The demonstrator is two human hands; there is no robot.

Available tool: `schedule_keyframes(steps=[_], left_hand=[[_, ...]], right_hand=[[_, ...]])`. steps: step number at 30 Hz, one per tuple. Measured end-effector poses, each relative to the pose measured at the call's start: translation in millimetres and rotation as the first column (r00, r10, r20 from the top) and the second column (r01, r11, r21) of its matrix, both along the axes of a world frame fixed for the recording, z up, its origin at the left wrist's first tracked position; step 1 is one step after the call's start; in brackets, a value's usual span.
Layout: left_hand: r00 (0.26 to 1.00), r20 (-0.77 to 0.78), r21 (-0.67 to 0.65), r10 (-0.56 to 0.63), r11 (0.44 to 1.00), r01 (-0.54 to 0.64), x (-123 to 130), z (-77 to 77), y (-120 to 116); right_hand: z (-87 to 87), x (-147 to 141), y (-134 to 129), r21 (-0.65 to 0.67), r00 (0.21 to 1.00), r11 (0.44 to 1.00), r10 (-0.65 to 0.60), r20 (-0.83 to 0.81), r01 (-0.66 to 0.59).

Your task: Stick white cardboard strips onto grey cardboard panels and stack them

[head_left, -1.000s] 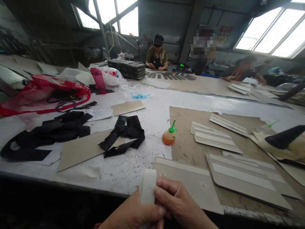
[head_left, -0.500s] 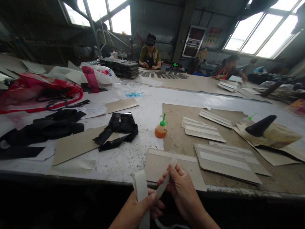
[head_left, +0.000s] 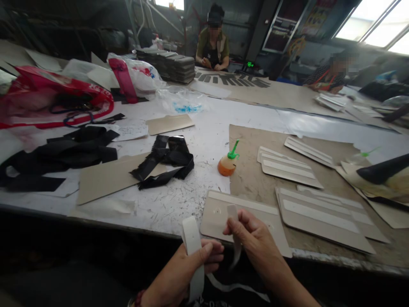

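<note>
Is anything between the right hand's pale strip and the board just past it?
Nothing visible: the strip, held in the right hand, shows directly in front of the board. The bottle stands beyond that board.

From afar I log white folded band (head_left: 192,238), near upright, six o'clock; pale strip (head_left: 233,212), lower end dangling, five o'clock.

"What colour is the looped strip (head_left: 192,238) at six o'clock?"
"Off-white. The thin strip (head_left: 232,211) at five is off-white too."
"And the bottle (head_left: 227,165) near the clock's centre?"
"Orange below, cloudy cream above, with a bright green nozzle (head_left: 234,150)."
"The panels (head_left: 319,217) at four?"
"Greyish beige, with paler stripes."
"The ribbon (head_left: 64,152) at nine?"
"Black. The plastic bag (head_left: 28,100) at ten is red with pale lettering."
"Tabletop (head_left: 177,207)?"
"White, flecked with dark scuffs."
</note>
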State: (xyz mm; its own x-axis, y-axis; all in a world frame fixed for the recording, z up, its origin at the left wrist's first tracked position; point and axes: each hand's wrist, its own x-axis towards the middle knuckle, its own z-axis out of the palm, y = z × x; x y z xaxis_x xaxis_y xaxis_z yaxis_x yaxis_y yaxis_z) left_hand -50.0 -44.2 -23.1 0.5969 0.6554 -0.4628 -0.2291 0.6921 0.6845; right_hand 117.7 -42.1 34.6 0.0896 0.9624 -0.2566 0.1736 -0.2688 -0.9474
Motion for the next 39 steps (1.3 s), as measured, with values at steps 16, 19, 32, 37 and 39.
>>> schedule_keyframes(steps=[16,19,32,37,39], left_hand=[[0.985,0.169,0.005,0.03,0.999,-0.032,22.3,27.0,-17.1],[0.983,0.181,0.02,0.005,1.0,-0.009,25.7,35.4,-22.2],[0.995,0.062,-0.061,0.083,0.995,-0.079,9.6,13.7,-36.8],[0.979,0.038,-0.067,0.202,0.978,-0.199,16.6,17.2,-33.7],[0.978,0.037,-0.061,0.204,0.978,-0.201,19.8,14.5,-32.5]], right_hand=[[-23.6,-21.9,-21.3,0.23,0.889,0.97,-0.039,0.457,-0.075],[-16.0,-21.8,-28.3,0.025,0.89,0.984,0.149,0.431,-0.177],[-23.9,-14.3,-39.3,-0.08,0.903,0.979,0.138,-0.406,-0.185],[-24.7,-17.1,-38.7,-0.048,0.891,0.984,0.136,-0.433,-0.174],[-27.4,-18.5,-38.1,-0.058,0.903,0.985,0.127,-0.41,-0.164]])
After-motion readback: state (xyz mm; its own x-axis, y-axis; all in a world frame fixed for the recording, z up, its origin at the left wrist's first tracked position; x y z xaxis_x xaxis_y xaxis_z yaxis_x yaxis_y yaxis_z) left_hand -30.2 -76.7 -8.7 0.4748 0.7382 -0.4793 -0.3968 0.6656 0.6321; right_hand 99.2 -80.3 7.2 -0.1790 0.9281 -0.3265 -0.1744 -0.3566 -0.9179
